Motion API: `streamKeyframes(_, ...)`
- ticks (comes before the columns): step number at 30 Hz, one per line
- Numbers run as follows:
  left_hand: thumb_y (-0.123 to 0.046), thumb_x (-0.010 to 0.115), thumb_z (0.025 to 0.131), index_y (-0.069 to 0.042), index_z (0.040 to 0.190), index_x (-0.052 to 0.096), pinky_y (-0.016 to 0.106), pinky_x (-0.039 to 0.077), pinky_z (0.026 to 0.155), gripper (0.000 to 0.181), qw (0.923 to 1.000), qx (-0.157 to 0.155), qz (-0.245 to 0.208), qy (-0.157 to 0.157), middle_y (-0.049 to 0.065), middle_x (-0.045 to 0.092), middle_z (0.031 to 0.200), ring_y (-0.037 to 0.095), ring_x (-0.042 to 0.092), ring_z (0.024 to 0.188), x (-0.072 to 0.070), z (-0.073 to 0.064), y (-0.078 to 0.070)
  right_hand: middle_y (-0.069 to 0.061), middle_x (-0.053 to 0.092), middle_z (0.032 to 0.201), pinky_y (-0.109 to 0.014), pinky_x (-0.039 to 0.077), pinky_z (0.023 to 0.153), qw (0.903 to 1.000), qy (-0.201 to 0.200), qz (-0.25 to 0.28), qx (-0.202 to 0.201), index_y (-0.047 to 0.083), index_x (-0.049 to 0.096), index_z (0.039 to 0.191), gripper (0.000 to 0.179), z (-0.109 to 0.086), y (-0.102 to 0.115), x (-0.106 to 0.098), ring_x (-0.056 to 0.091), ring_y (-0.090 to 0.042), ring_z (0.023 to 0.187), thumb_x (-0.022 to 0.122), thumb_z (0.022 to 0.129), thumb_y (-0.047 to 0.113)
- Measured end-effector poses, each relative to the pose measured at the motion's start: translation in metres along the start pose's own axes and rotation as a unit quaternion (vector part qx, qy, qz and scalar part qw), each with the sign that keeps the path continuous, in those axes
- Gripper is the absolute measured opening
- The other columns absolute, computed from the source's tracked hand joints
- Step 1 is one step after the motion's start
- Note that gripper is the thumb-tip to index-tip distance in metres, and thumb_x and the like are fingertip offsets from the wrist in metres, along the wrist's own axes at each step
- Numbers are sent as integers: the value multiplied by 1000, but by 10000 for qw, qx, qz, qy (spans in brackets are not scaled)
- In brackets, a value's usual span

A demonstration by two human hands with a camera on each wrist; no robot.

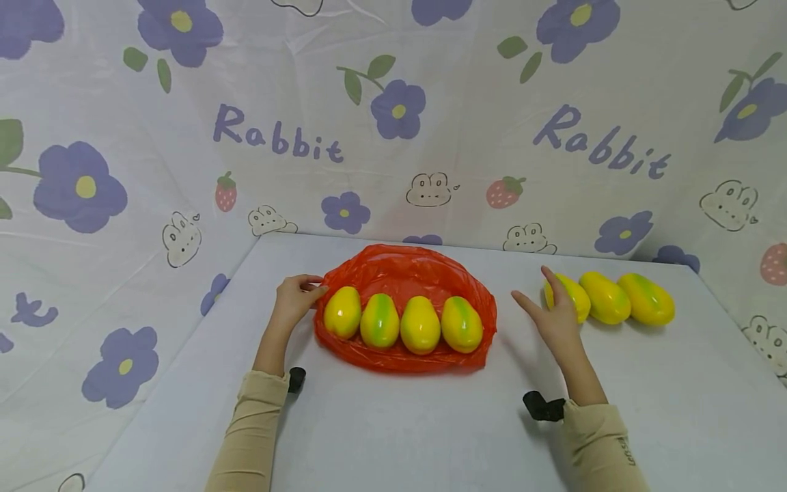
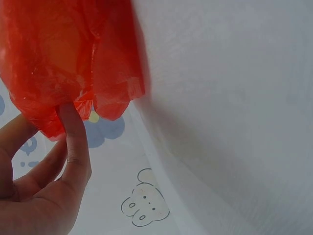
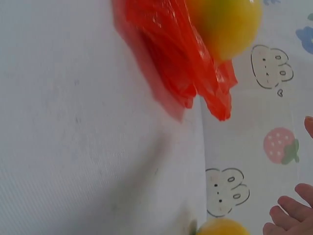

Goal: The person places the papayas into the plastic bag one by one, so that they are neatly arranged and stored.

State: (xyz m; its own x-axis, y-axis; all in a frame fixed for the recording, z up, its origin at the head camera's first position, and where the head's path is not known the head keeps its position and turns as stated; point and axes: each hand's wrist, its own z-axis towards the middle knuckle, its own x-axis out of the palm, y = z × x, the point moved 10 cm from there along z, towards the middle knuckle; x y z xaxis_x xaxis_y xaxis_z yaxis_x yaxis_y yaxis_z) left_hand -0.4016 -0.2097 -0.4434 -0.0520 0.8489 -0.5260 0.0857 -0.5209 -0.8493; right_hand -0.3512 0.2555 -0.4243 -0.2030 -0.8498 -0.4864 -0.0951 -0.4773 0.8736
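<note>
A red plastic bag lies spread open on the table, its rim folded outward. Several glossy yellow mango-shaped fruits, some streaked green, stand in a row inside it. At the bag's left edge, my left hand pinches the thin plastic between thumb and fingers; the left wrist view shows a fingertip against the red film. My right hand is apart from the bag, fingers spread and holding nothing. It overlaps the leftmost of three more yellow fruits at the right and partly hides it.
The white table ends at a fabric backdrop printed with flowers, rabbits and strawberries, which also rises along both sides. A black wrist camera sits at my right sleeve, another at the left.
</note>
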Motion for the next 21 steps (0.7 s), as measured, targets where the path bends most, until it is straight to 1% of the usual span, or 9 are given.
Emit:
streamKeyframes(7, -20, 63, 95, 0, 128, 60, 41, 60, 87, 39, 10000, -42, 7, 26, 21, 63, 110, 14, 67, 73, 0, -1, -1, -12, 14, 165, -59, 15, 122, 9997, -217, -58, -65, 22, 17, 157, 85, 9, -9, -19, 10, -35, 153, 65, 91, 44)
streamKeyframes(14, -20, 62, 95, 0, 129, 60, 40, 60, 87, 39, 10000, -68, 29, 34, 21, 62, 111, 16, 68, 75, 0, -1, -1, -15, 12, 164, -59, 12, 123, 9993, -355, 2, -141, 19, 16, 157, 85, 16, -14, -35, 9, -38, 152, 65, 91, 42)
streamKeyframes(18, -21, 62, 95, -1, 129, 60, 39, 60, 88, 39, 9999, -96, 36, 29, 21, 62, 112, 18, 69, 78, 0, -1, 0, -15, 10, 164, -59, 13, 122, 9993, -371, 37, -37, 20, 16, 157, 84, 21, -19, -40, 10, -40, 151, 64, 92, 41)
streamKeyframes(21, -21, 62, 95, -1, 129, 60, 35, 60, 85, 39, 9999, -95, 47, 28, 21, 62, 111, 17, 68, 77, 0, 0, 1, -15, 8, 165, -59, 13, 123, 9993, -363, 49, 86, 21, 15, 158, 84, 24, -25, -42, 8, -39, 152, 64, 92, 43)
